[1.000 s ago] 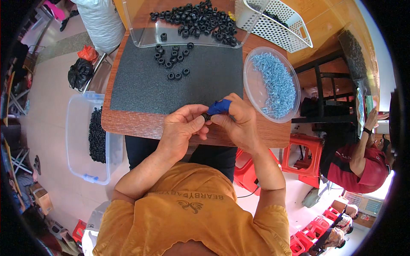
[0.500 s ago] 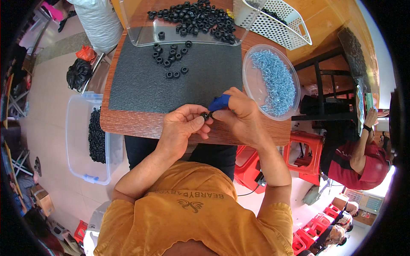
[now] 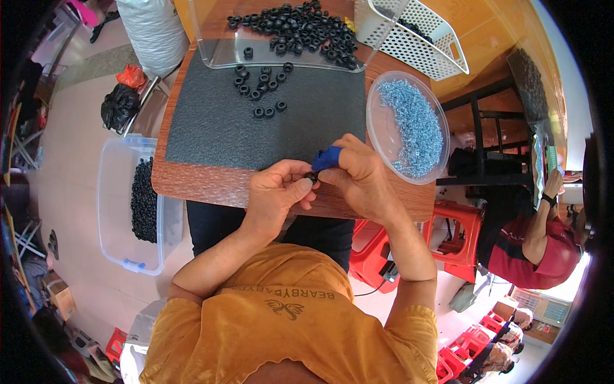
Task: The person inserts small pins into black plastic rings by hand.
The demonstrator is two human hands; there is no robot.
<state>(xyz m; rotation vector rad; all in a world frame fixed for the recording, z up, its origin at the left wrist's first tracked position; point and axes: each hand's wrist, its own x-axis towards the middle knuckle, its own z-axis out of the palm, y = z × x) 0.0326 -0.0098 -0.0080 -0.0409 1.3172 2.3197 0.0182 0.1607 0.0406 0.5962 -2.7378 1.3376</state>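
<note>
A round clear bowl (image 3: 382, 137) holds pale blue screws (image 3: 412, 128); a floor tub (image 3: 115, 211) holds black rings. The left hand (image 3: 276, 192) pinches a black ring (image 3: 311, 176), touching the right hand (image 3: 358, 179), closed on a blue tool (image 3: 326, 157).

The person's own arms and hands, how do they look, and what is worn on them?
Both forearms are bare. Short mustard-yellow shirt sleeves end above the elbows. The left hand and the right hand wear no gloves. No watch, ring or bracelet is visible on them.

A brown wooden table (image 3: 192, 182) stands on a pale floor (image 3: 70, 192). Red stools (image 3: 457, 221) sit to the right beside a dark frame (image 3: 476, 128). Daylight glares at the lower right.
</note>
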